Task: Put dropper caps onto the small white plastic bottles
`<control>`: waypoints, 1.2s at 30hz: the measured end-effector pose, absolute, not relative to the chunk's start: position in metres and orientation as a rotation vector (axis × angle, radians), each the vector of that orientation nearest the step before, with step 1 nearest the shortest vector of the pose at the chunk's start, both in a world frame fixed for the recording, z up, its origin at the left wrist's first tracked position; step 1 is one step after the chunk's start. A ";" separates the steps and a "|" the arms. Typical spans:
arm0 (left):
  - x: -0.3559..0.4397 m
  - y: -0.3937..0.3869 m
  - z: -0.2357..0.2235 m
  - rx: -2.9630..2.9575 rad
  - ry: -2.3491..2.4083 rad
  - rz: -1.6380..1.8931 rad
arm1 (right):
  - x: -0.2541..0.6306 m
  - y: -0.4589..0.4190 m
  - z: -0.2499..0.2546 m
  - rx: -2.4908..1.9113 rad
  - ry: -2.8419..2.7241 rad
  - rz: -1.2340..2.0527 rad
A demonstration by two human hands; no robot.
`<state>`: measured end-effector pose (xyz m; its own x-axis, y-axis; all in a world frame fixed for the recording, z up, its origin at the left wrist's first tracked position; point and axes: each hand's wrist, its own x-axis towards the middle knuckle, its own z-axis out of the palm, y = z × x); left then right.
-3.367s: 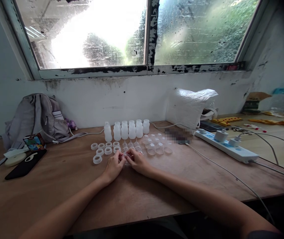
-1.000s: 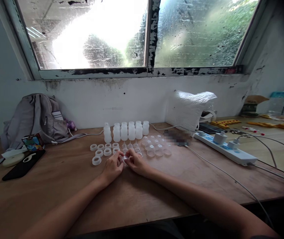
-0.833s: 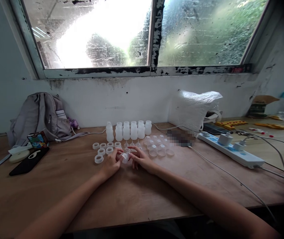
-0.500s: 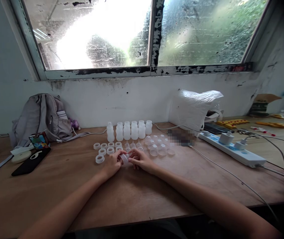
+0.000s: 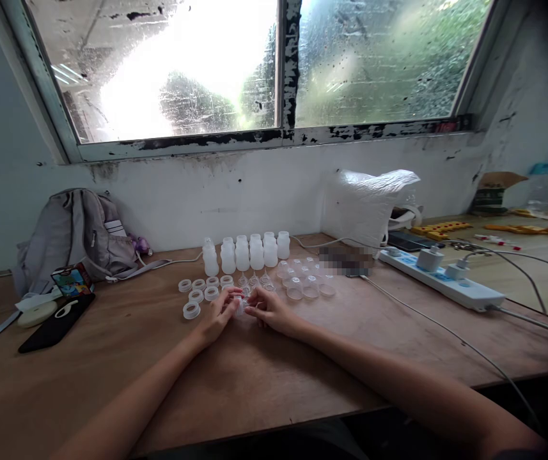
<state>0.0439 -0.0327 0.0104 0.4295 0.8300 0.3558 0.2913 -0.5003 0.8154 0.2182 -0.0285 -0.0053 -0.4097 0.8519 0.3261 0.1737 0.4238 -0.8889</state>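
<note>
My left hand (image 5: 217, 317) and my right hand (image 5: 270, 310) meet over the wooden table (image 5: 110, 358), fingers pinched together on a small translucent plastic cap piece (image 5: 240, 305). Just beyond the hands stands a row of several small white plastic bottles (image 5: 247, 252). Several white ring-shaped caps (image 5: 200, 289) lie to the left of the hands. Clear dome lids (image 5: 305, 282) are grouped to the right, with small clear nipple-like parts (image 5: 253, 280) between the two groups.
A grey backpack (image 5: 72, 236) leans on the wall at the left, with a black phone (image 5: 55, 322) and a small colourful box (image 5: 71, 280) beside it. A white plastic bag (image 5: 369, 204) and a white power strip (image 5: 441, 280) with cables lie at the right.
Both hands have stayed together on the small piece, turning it slightly between the fingers. The camera view has shifted a little.
</note>
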 end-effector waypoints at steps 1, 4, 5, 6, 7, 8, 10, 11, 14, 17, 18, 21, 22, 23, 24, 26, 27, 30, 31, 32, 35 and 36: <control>0.044 -0.032 0.011 2.043 0.945 0.995 | 0.218 -0.028 -0.007 -0.888 -1.849 0.995; 0.043 -0.031 0.011 2.159 0.955 0.948 | 0.218 -0.025 -0.011 -0.932 -1.866 0.925; 0.043 -0.030 0.011 2.191 0.956 0.942 | 0.218 -0.024 -0.012 -0.949 -1.873 0.905; 0.042 -0.030 0.012 2.221 0.957 0.934 | 0.218 -0.023 -0.013 -0.968 -1.883 0.878; 0.041 -0.029 0.013 2.250 0.959 0.922 | 0.218 -0.022 -0.013 -0.985 -1.902 0.838; 0.040 -0.029 0.014 2.279 0.964 0.910 | 0.218 -0.022 -0.013 -0.998 -1.929 0.782; 0.038 -0.028 0.016 2.331 0.967 0.880 | 0.218 -0.020 -0.013 -1.000 -2.000 0.632; 0.036 -0.028 0.018 2.353 0.962 0.867 | 0.219 -0.019 -0.012 -0.990 -2.037 0.548; 0.033 -0.027 0.021 2.394 0.924 0.841 | 0.221 -0.018 -0.009 -0.971 -2.136 0.331; 0.031 -0.027 0.023 2.400 0.909 0.818 | 0.223 -0.019 -0.008 -0.977 -2.234 0.159; 0.031 -0.027 0.023 2.405 0.912 0.810 | 0.224 -0.020 -0.007 -0.975 -2.266 0.104; 0.030 -0.029 0.021 2.439 0.924 0.819 | 0.227 -0.024 -0.001 -0.917 -2.360 -0.030; 0.030 -0.030 0.020 2.442 0.928 0.848 | 0.227 -0.024 0.002 -0.886 -2.388 -0.057; 0.030 -0.030 0.019 2.435 0.933 0.886 | 0.227 -0.023 0.007 -0.859 -2.408 -0.072; 0.030 -0.030 0.017 2.415 0.942 0.934 | 0.227 -0.021 0.012 -0.842 -2.414 -0.077; 0.029 -0.027 0.015 2.344 0.988 1.037 | 0.223 -0.011 0.025 -0.861 -2.384 -0.074; 0.029 -0.025 0.014 2.297 1.026 1.079 | 0.220 -0.003 0.032 -0.894 -2.352 -0.070; 0.027 -0.018 0.009 2.156 1.134 1.164 | 0.204 0.032 0.053 -1.051 -2.260 -0.074; 0.027 -0.015 0.008 2.118 1.149 1.186 | 0.198 0.046 0.059 -1.107 -2.236 -0.078; 0.026 -0.014 0.007 2.085 1.154 1.212 | 0.192 0.059 0.063 -1.165 -2.220 -0.082; 0.025 -0.011 0.006 2.014 1.159 1.303 | 0.176 0.092 0.069 -1.362 -2.160 -0.083; 0.024 -0.011 0.007 1.995 1.165 1.333 | 0.173 0.099 0.069 -1.399 -2.149 -0.078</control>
<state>0.0244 -0.0112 0.0067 0.1676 0.8456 0.5068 0.3895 -0.5290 0.7539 0.1728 0.0995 0.0686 -0.2919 0.8234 0.4867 0.8567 0.4514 -0.2498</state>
